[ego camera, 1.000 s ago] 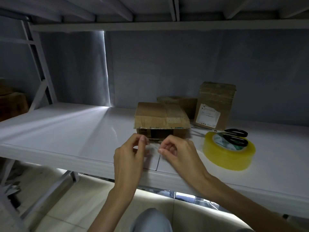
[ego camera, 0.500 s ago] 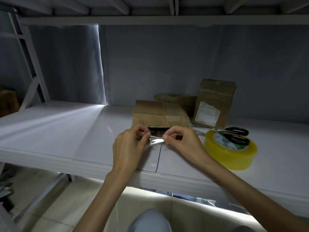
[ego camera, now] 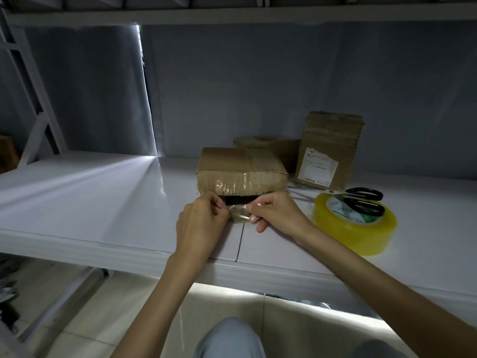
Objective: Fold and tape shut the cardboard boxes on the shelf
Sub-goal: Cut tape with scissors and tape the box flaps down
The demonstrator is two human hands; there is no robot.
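Note:
A flat cardboard box lies on the white shelf, its front face carrying old tape and a dark gap along the bottom. Just in front of that face, my left hand and my right hand each pinch one end of a short clear tape strip stretched between them. A yellow tape roll lies to the right, with black-handled scissors resting across its top.
A tall box with a white label stands at the back right, and a low box sits behind the flat one. An upper shelf hangs overhead. A seam splits the shelf board near its front edge.
Both hands rose from the shelf surface toward the box front, and the tape strip between them is now stretched out just below the box's front face.

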